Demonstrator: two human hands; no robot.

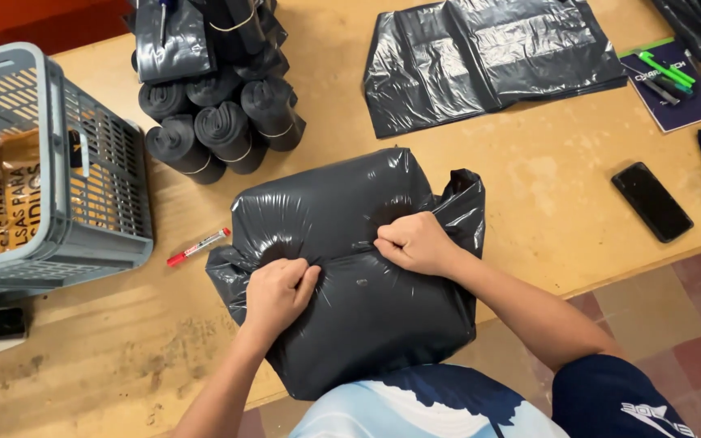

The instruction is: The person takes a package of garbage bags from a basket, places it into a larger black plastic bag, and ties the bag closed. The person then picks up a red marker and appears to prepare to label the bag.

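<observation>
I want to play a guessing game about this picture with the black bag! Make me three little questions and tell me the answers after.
1. True or false: both hands pinch the black bag.
2. What lies on the table between the bag and the grey basket? A) a red pen B) a spoon C) a cup
3. Fill in: the rolled black bags are each tied with a rubber ____.

Key:
1. True: the left hand and the right hand both grip folds of it.
2. A, the red pen.
3. Band.
</observation>
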